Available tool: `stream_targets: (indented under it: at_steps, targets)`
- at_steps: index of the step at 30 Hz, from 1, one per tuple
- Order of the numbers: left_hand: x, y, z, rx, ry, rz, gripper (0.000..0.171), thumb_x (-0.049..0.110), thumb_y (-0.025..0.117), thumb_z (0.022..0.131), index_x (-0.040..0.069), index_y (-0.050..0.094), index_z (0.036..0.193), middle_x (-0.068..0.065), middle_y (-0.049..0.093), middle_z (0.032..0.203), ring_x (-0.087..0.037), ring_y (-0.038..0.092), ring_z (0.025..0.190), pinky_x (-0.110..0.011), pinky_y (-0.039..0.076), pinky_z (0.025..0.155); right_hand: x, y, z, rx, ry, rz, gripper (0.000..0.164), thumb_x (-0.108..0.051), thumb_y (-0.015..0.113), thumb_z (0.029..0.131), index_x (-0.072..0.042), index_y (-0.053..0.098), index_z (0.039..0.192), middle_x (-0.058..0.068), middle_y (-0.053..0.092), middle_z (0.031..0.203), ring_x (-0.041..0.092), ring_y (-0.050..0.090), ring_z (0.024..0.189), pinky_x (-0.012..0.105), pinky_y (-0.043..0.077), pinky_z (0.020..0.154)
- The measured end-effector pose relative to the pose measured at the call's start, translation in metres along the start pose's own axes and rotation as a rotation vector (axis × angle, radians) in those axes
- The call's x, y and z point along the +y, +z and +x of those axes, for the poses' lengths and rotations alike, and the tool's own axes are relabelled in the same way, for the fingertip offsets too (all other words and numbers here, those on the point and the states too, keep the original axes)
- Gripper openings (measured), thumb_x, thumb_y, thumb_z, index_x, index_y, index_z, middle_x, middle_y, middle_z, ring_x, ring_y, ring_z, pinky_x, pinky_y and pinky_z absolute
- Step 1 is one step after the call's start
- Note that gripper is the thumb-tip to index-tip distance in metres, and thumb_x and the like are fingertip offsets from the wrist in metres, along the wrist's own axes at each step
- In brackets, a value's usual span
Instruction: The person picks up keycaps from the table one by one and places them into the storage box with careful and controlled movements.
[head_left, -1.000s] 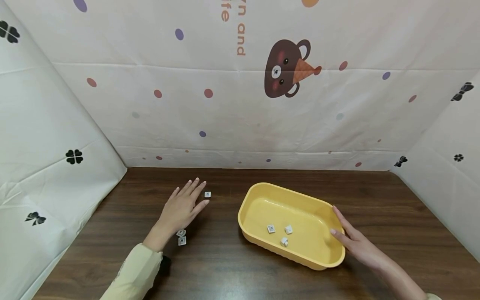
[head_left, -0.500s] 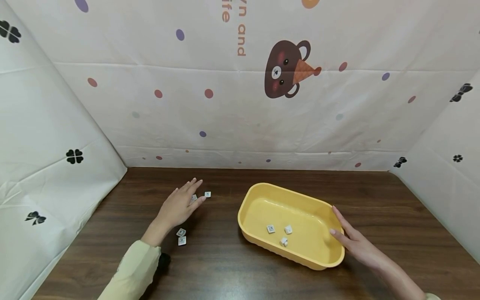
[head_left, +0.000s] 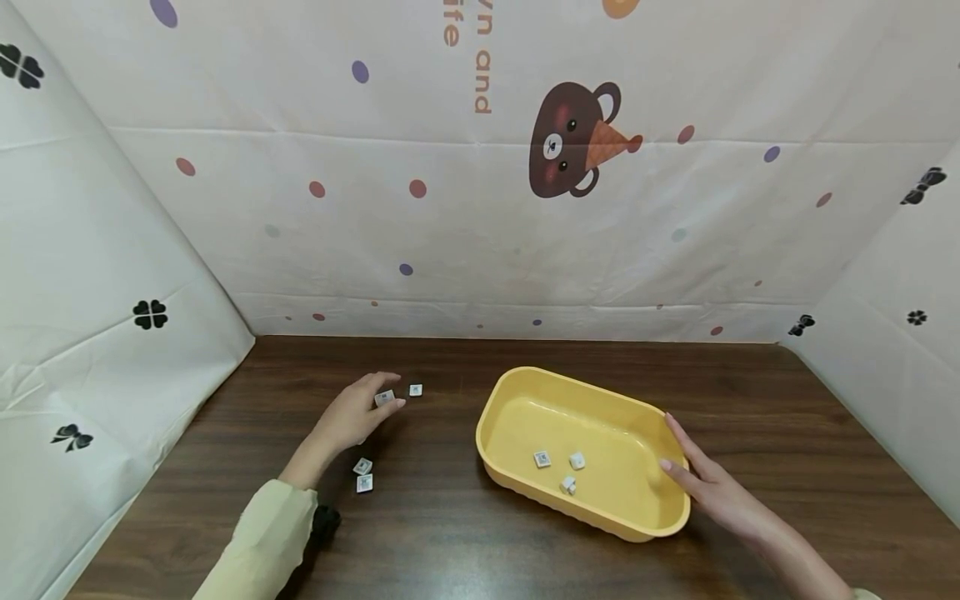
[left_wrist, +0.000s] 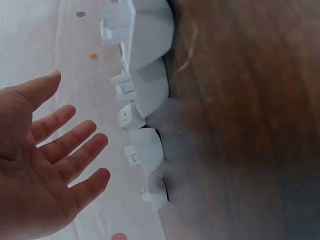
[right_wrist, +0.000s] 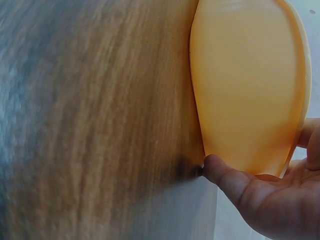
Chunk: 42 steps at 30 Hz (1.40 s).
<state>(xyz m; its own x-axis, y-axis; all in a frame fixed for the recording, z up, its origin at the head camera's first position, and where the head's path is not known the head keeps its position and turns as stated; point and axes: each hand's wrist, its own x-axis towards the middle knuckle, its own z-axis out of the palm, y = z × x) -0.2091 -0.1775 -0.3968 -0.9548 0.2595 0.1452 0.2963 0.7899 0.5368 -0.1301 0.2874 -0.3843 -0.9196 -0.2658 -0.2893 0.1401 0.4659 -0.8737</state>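
Observation:
My left hand (head_left: 347,421) is low over the left part of the table, its thumb and fingers spread apart. In the gap between them shows a small white keycap-like piece (head_left: 385,398). A similar white piece (head_left: 416,390) lies just right of the fingertips, and two others, a tilted piece (head_left: 363,467) and a flat piece (head_left: 364,483), lie nearer me. The left wrist view shows the palm and bent fingers (left_wrist: 80,155) holding nothing, beside a row of white pieces (left_wrist: 146,150) with raised stems. My right hand (head_left: 716,487) grips the right end of a yellow tub (head_left: 517,375).
Inside the tub lie several small white pieces (head_left: 542,459). The dark wood table (head_left: 442,533) ends at a white printed cloth (head_left: 337,242) behind, with more cloth (head_left: 97,333) along the left and right sides. A black object (head_left: 326,523) is under the left sleeve.
My left hand has drawn back slightly toward me and left, and its fingers have bent, uncovering the white piece under it. My right hand and the tub stay in place.

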Motion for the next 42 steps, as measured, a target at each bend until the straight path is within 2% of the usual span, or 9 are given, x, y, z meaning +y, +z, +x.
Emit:
stream_targets:
  at_steps: [5, 9, 13, 20, 27, 34, 42]
  targets:
    - [-0.0031, -0.0004, 0.0018, -0.028, -0.017, -0.058, 0.041, 0.021, 0.059, 0.089, 0.002, 0.051, 0.125, -0.017, 0.054, 0.122, -0.033, 0.053, 0.107, -0.049, 0.042, 0.086, 0.0006, -0.0005, 0.0004, -0.003, -0.003, 0.0, 0.071, -0.025, 0.041, 0.098, -0.019, -0.012, 0.146, 0.026, -0.014, 0.147, 0.044, 0.015, 0.129, 0.034, 0.047, 0.083]
    - [-0.0047, -0.0006, 0.0025, -0.036, -0.025, -0.097, 0.039, 0.017, 0.061, 0.088, 0.001, 0.053, 0.122, -0.018, 0.057, 0.117, -0.033, 0.054, 0.103, -0.048, 0.043, 0.084, 0.0009, -0.0009, 0.0006, -0.004, -0.005, -0.005, 0.071, -0.025, 0.041, 0.098, -0.019, -0.012, 0.145, 0.026, -0.014, 0.147, 0.044, 0.011, 0.129, 0.033, 0.047, 0.083]
    - [-0.0071, 0.0, 0.0035, -0.064, -0.072, -0.131, 0.036, 0.014, 0.062, 0.086, 0.002, 0.055, 0.119, -0.015, 0.059, 0.112, -0.031, 0.054, 0.101, -0.047, 0.044, 0.083, 0.0008, -0.0011, 0.0005, -0.002, -0.004, -0.011, 0.071, -0.026, 0.041, 0.098, -0.019, -0.012, 0.146, 0.025, -0.015, 0.147, 0.044, 0.008, 0.13, 0.033, 0.046, 0.084]
    - [-0.0097, 0.0001, 0.0049, -0.1, -0.094, -0.127, 0.029, 0.009, 0.063, 0.085, 0.004, 0.059, 0.114, -0.012, 0.06, 0.104, -0.027, 0.056, 0.097, -0.045, 0.045, 0.081, 0.0005, -0.0015, 0.0007, -0.005, -0.004, -0.013, 0.071, -0.026, 0.041, 0.098, -0.018, -0.012, 0.146, 0.024, -0.015, 0.147, 0.045, 0.006, 0.13, 0.033, 0.045, 0.085]
    - [-0.0102, 0.0013, 0.0048, -0.129, -0.082, -0.132, 0.028, 0.0, 0.063, 0.082, 0.002, 0.06, 0.109, -0.015, 0.061, 0.106, -0.024, 0.058, 0.09, -0.034, 0.048, 0.069, 0.0002, -0.0012, 0.0007, -0.006, -0.022, -0.002, 0.071, -0.024, 0.041, 0.098, -0.017, -0.011, 0.146, 0.025, -0.014, 0.147, 0.045, 0.008, 0.13, 0.031, 0.046, 0.083]
    - [-0.009, 0.0014, 0.0029, -0.175, -0.06, -0.093, 0.027, -0.006, 0.062, 0.079, 0.002, 0.062, 0.105, -0.009, 0.06, 0.097, -0.02, 0.056, 0.084, -0.036, 0.047, 0.073, 0.0004, -0.0004, 0.0004, -0.006, -0.026, 0.014, 0.071, -0.024, 0.041, 0.098, -0.017, -0.011, 0.146, 0.026, -0.014, 0.147, 0.044, 0.012, 0.129, 0.03, 0.046, 0.082]
    - [-0.0082, 0.0024, 0.0031, -0.171, -0.057, -0.068, 0.025, -0.007, 0.063, 0.078, 0.003, 0.063, 0.101, -0.006, 0.06, 0.09, -0.017, 0.054, 0.078, -0.034, 0.046, 0.069, -0.0002, -0.0006, 0.0004, -0.009, -0.026, 0.019, 0.071, -0.024, 0.041, 0.098, -0.017, -0.012, 0.146, 0.026, -0.014, 0.147, 0.044, 0.01, 0.129, 0.029, 0.046, 0.082]
